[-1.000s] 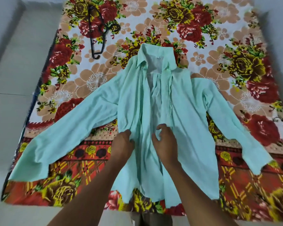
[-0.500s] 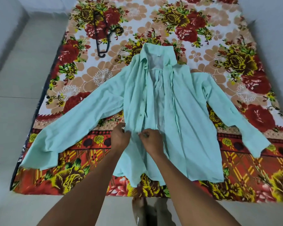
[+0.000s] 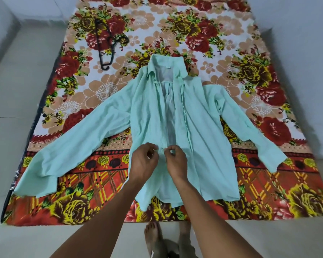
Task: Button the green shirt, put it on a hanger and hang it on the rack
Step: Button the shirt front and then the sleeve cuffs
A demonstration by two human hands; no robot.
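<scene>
while the pale green cotton shirt (image 3: 203, 127) lies open at centre of the floral bedspread (image 3: 250, 53), left hand (image 3: 144, 162) and right hand (image 3: 175, 161) pinch its plackets at 6 o'clock with curled fingers; thin cloth may slip, misaligning the button. black plastic hanger (image 3: 104, 43) lies at 11 o'clock.

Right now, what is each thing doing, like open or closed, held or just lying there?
green shirt: lying flat on the blanket, front open, not buttoned.
hanger: lying on the blanket, untouched.
left hand: pinches the shirt's left front edge.
right hand: pinches the cloth beside it.
blanket: spread flat on the floor.
</scene>
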